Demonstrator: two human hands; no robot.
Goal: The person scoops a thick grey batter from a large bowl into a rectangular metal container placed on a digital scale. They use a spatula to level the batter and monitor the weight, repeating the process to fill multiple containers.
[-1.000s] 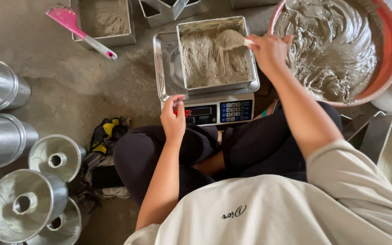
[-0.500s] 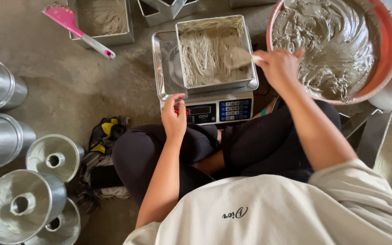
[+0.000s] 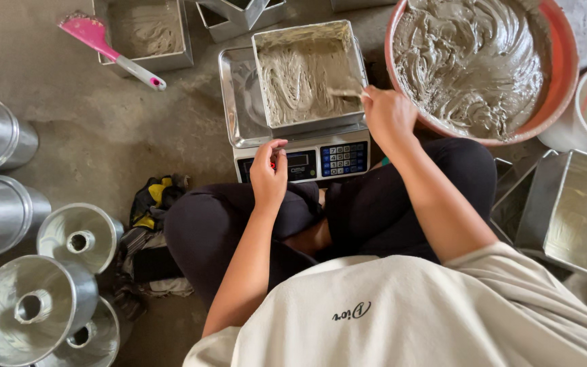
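Since the earlier frame the right hand point(image 3: 388, 115) has drawn back from the middle of the square pan point(image 3: 307, 75) to its near right corner, the spoon point(image 3: 343, 92) coming with it. That hand is closed around the spoon's handle; the spoon lies roughly level, its long axis running left into the grey batter from the hand. The pan sits on the scale point(image 3: 300, 160), just ahead of both hands. The left hand point(image 3: 268, 173) rests loosely curled, fingertips touching the scale's front panel. Right of the right hand stands a red bowl point(image 3: 565, 68) full of batter. Far left of the left hand, a pink spatula point(image 3: 107, 44) lies across another filled pan point(image 3: 145, 30), with empty ring moulds point(image 3: 79, 234) on the floor.
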